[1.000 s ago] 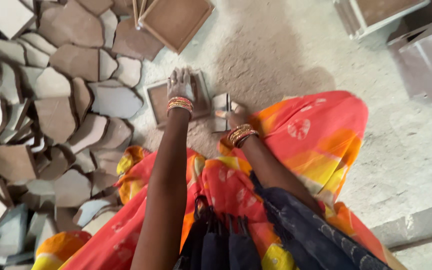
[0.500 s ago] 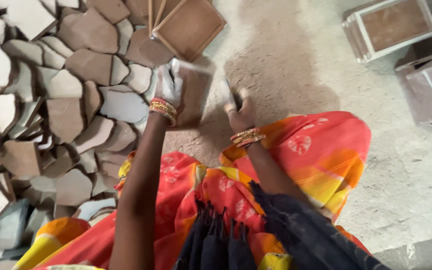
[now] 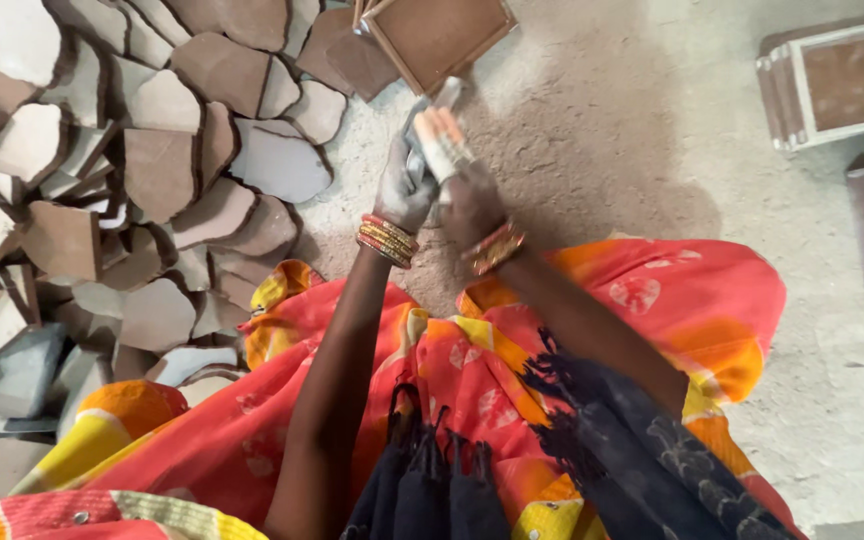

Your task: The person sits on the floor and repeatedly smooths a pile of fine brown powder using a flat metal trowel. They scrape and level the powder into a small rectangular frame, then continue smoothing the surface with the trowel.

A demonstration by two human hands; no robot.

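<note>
Both hands are raised together over the dusty floor, in front of my orange-red garment. My left hand is dusty white, wears bangles at the wrist and grips a thin grey tile piece that shows edge-on. My right hand presses against the same piece from the other side, its whitened fingers pointing up. Most of the piece is hidden between my palms.
A heap of broken brown and grey tile shards covers the floor on the left. A stack of square brown tiles lies just beyond my hands. Framed square tiles stand at the upper right. Grey slabs lie at the lower left.
My hands were apart, each on a tile piece lying on the floor. They have lifted and come together, and now hold one piece upright between them.
</note>
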